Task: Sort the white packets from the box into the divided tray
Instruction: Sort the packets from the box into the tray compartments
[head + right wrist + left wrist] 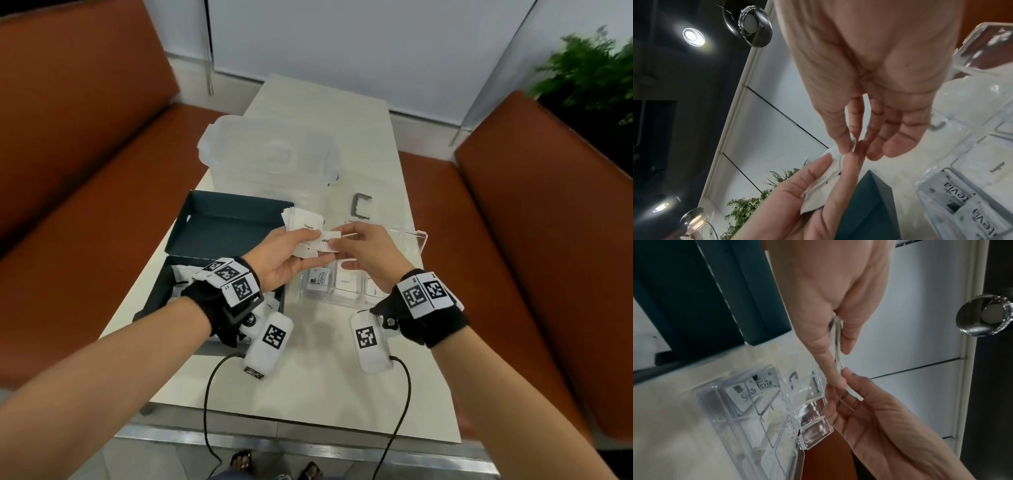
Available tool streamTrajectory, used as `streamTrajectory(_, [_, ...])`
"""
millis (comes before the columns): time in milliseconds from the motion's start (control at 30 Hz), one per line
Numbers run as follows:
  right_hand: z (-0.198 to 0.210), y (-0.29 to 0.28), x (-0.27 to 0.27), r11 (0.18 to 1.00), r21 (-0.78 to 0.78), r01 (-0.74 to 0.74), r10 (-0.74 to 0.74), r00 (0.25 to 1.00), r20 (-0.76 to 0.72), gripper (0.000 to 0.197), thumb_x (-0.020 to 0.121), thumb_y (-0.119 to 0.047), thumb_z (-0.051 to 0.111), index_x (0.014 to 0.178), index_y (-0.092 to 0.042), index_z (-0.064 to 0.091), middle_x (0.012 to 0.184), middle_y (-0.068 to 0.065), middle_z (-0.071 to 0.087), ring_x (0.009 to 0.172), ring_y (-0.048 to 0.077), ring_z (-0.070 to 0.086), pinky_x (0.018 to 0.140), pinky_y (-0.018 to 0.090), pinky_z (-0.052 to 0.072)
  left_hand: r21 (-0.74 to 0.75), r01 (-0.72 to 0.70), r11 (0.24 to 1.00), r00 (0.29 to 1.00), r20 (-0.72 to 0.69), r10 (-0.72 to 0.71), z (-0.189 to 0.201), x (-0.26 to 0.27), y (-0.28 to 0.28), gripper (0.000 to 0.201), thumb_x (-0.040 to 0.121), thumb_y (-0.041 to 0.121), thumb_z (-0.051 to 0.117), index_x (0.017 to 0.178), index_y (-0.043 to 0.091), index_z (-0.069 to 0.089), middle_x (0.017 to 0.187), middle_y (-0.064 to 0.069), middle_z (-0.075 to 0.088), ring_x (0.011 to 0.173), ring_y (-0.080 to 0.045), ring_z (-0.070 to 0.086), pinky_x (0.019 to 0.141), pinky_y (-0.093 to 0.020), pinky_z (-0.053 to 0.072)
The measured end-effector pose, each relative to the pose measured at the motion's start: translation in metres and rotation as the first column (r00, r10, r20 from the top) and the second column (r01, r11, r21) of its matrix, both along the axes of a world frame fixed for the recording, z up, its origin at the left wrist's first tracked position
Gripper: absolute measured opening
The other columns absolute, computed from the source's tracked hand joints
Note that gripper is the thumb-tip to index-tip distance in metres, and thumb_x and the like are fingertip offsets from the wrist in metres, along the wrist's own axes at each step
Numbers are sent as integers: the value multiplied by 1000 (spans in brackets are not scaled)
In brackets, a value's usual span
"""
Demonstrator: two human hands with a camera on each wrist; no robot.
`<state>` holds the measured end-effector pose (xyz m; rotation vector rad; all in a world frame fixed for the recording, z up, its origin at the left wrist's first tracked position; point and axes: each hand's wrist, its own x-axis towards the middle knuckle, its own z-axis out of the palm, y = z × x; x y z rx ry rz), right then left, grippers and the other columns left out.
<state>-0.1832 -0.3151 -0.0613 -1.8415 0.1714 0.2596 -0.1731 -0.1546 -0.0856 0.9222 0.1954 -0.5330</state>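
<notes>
My left hand (291, 246) holds a fanned stack of white packets (303, 222) above the table, thumb on top and fingers beneath; one reads "Sugar". My right hand (356, 245) pinches the end of one white packet (329, 240) sticking out of that stack. In the left wrist view the packets (838, 344) show edge-on between my thumb and finger. In the right wrist view my thumb and forefinger pinch the packet's corner (853, 144). Below the hands lies the clear divided tray (342, 298), with Stevia packets (320, 279) in its near left compartment. The dark box (164, 294) with more packets is at the left.
The box's dark lid (219, 222) lies open behind it. A clear lidded container (270, 154) stands at the table's far side, with a small grey clip (361, 205) to its right. The tray's clear lid (411, 236) is open to the right. Brown benches flank the table.
</notes>
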Motion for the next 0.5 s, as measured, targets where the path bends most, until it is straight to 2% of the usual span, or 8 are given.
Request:
streamTrajectory(67, [3, -11, 0, 999, -7, 33, -32, 998, 51, 20, 86, -5, 65, 106, -8, 63, 90, 10, 68, 71, 16, 65, 62, 24, 50, 6, 14, 1000, 1000, 9, -14, 3, 3, -13, 30, 95, 1, 54, 125, -3, 52, 122, -26, 63, 108, -37, 66, 78, -41, 60])
streamTrajectory(200, [7, -33, -1, 997, -60, 56, -50, 995, 92, 10, 89, -6, 62, 99, -10, 64, 81, 4, 64, 60, 12, 63, 54, 24, 50, 19, 72, 997, 997, 18, -72, 8, 5, -35, 24, 94, 1, 56, 117, -4, 56, 111, -23, 68, 95, -36, 71, 67, -35, 60])
streamTrajectory(300, [10, -51, -1, 996, -56, 69, -63, 993, 99, 12, 94, -7, 57, 105, -4, 61, 83, 8, 62, 59, 17, 65, 52, 28, 56, 47, 92, 995, 995, 31, -94, 9, 5, -50, 23, 94, 0, 56, 116, -3, 58, 103, -21, 72, 94, -36, 71, 71, -39, 61])
streamTrajectory(367, [12, -63, 1, 995, -31, 96, -91, 987, 130, 11, 95, -5, 55, 104, -1, 59, 82, 13, 62, 58, 21, 64, 51, 29, 55, 66, 89, 994, 995, 39, -92, 8, 5, -54, 24, 94, 0, 55, 118, -2, 56, 103, -22, 72, 95, -35, 70, 76, -42, 60])
streamTrajectory(433, [11, -81, 1, 991, -40, 127, -118, 977, 176, 10, 94, -2, 55, 101, -2, 61, 78, 13, 63, 59, 20, 63, 52, 27, 54, 75, 85, 994, 995, 40, -88, 7, 3, -59, 23, 95, -1, 53, 118, -4, 54, 106, -23, 70, 96, -34, 70, 78, -42, 60])
streamTrajectory(500, [9, -100, 2, 983, -115, 143, -117, 971, 206, 16, 92, 2, 54, 99, -6, 66, 76, 10, 65, 62, 18, 63, 57, 25, 55, 91, 66, 994, 997, 41, -70, 4, 0, -62, 24, 96, -1, 52, 119, -5, 52, 109, -25, 69, 94, -32, 71, 76, -39, 61])
